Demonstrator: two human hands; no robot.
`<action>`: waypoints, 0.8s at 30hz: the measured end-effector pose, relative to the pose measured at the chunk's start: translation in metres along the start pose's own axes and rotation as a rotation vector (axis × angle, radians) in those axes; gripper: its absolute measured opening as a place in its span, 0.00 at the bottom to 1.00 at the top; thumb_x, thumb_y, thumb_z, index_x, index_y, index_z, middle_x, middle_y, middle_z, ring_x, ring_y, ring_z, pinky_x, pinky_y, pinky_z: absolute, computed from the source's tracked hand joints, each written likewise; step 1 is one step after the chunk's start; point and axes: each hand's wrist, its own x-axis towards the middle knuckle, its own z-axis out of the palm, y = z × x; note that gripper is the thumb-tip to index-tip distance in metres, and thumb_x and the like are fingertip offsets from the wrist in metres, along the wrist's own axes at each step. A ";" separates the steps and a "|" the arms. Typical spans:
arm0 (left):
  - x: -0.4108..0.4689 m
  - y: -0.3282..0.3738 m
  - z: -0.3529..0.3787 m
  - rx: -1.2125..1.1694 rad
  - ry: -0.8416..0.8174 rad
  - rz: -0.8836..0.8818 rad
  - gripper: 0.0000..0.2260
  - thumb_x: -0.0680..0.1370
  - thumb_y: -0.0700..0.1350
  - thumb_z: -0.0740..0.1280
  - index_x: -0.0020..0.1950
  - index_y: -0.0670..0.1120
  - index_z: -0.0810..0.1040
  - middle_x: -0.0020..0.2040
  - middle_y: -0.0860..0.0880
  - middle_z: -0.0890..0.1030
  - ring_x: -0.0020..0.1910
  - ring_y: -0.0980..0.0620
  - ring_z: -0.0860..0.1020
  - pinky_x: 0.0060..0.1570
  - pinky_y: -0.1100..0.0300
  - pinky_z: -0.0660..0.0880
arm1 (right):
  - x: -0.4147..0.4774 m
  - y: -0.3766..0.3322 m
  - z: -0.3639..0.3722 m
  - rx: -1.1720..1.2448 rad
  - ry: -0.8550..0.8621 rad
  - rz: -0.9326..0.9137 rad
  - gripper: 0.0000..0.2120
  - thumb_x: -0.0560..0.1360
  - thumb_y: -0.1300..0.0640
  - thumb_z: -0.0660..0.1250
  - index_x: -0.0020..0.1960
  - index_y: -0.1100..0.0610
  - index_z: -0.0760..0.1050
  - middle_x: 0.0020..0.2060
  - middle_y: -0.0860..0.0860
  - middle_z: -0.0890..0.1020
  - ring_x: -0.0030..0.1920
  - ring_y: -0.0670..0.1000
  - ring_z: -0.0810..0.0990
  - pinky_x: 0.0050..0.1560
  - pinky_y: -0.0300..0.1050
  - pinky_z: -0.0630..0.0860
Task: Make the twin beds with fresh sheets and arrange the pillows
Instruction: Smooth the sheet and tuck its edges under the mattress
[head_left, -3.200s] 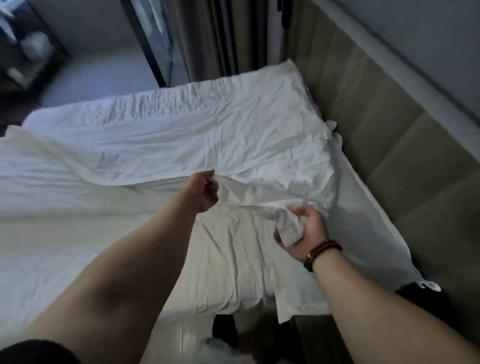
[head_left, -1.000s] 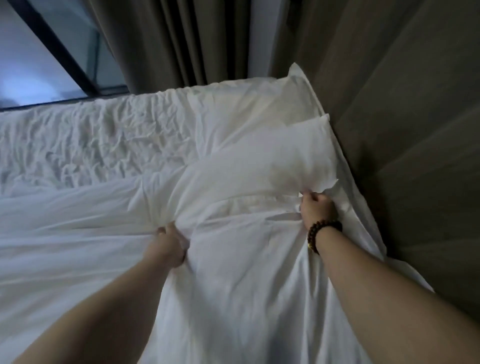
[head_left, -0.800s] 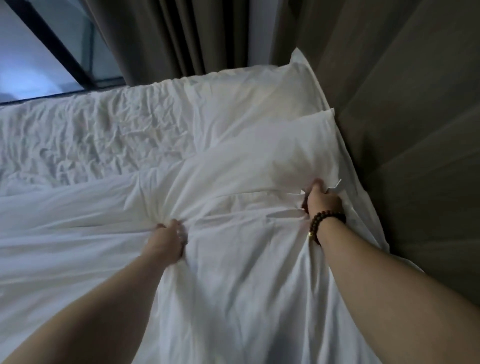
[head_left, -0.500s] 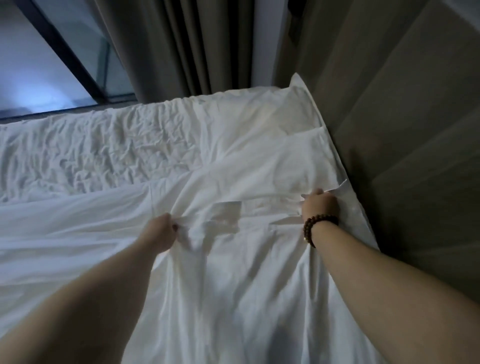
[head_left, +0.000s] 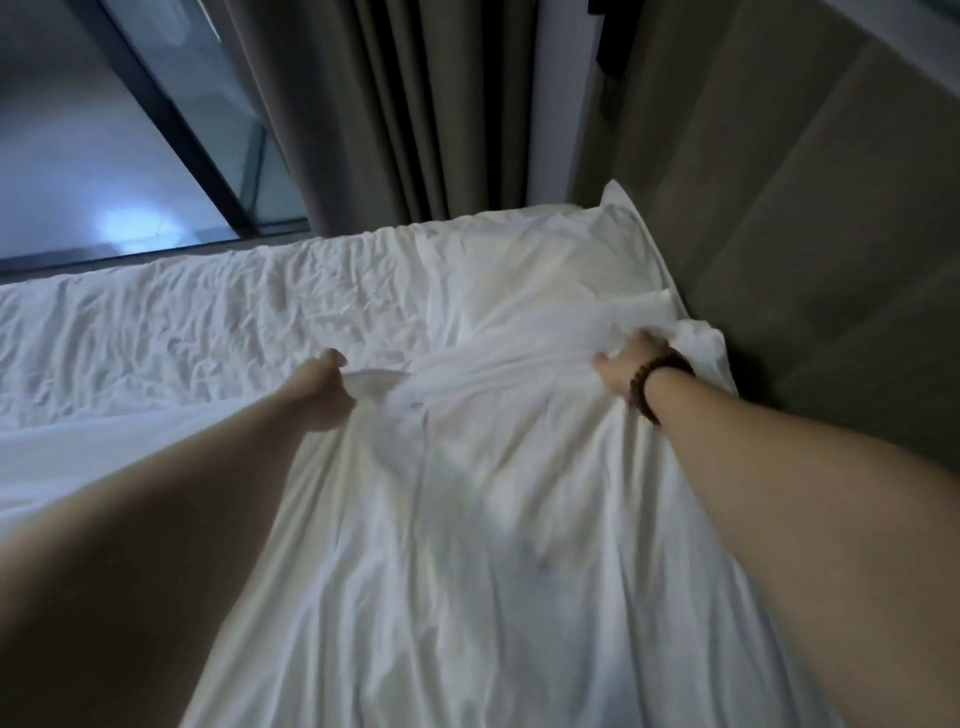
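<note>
Gripping the loose white sheet with both hands, the person leans over the bed in the head view, arms stretched out ahead. The left hand has its fingers curled round a bunched fold at the sheet's far edge, thumb lying on top. The right hand, with a dark beaded bracelet at the wrist, pinches the same edge further right; its fingertips are buried in the cloth and blurred, but the thumb sticks out and the cloth rises into the grip. The sheet's held edge runs crosswise from one hand to the other, and its length trails back from the fingers towards the person, draped in soft ridges. Beyond the hands lies the crumpled under-sheet, and at the far right corner a puffed white shape that may be a pillow, though I cannot tell. The padded wall panel stands along the right side, and the right hand is much the nearer to it, just beside it. Grey curtains and a dark-framed window are past the bed's far side. My guess is that the next move carries the edge forward and lays it flat, so the hands should travel evenly, or the edge will land skewed against the panel.
</note>
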 end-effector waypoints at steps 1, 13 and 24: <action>-0.005 -0.001 0.010 0.004 -0.039 -0.003 0.26 0.78 0.39 0.68 0.75 0.41 0.66 0.70 0.36 0.72 0.67 0.37 0.73 0.63 0.52 0.70 | -0.001 0.008 0.014 -0.074 0.016 -0.029 0.37 0.78 0.37 0.57 0.78 0.59 0.57 0.77 0.58 0.61 0.75 0.59 0.63 0.74 0.54 0.63; -0.125 -0.127 -0.008 0.246 -0.154 -0.159 0.19 0.80 0.43 0.64 0.71 0.47 0.73 0.69 0.43 0.74 0.67 0.43 0.73 0.65 0.55 0.69 | -0.073 -0.051 0.052 -0.379 0.111 -0.279 0.24 0.84 0.49 0.49 0.79 0.52 0.52 0.79 0.57 0.51 0.79 0.59 0.47 0.75 0.64 0.49; -0.183 -0.275 -0.073 0.323 -0.144 -0.415 0.21 0.75 0.33 0.62 0.68 0.45 0.76 0.62 0.42 0.78 0.59 0.43 0.79 0.55 0.57 0.75 | -0.202 -0.154 0.134 -0.323 -0.143 -0.595 0.20 0.79 0.57 0.55 0.71 0.55 0.64 0.69 0.56 0.69 0.69 0.58 0.67 0.67 0.55 0.66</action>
